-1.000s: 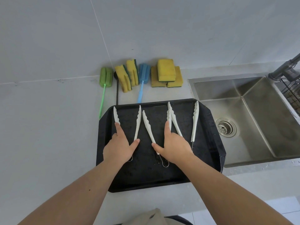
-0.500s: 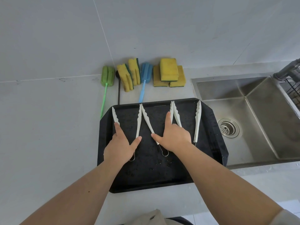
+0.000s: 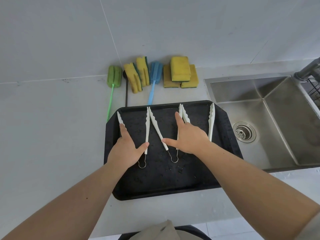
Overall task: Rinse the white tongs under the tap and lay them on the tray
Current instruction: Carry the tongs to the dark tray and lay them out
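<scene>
Resting flat with fingers spread, the left hand [image 3: 125,150] and the right hand [image 3: 187,138] each press on white tongs [image 3: 156,128] lying on the wet black tray [image 3: 223,118]. Three pairs lie on this tray, tips toward its far rim. Just right of the tray is the sink [image 3: 280,118]; sponges [image 3: 180,71] sit beyond the tray.

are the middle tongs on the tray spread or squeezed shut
Spread: the middle tongs form a V on the black tray, tips far apart, arms meeting at the wire loop.
</scene>
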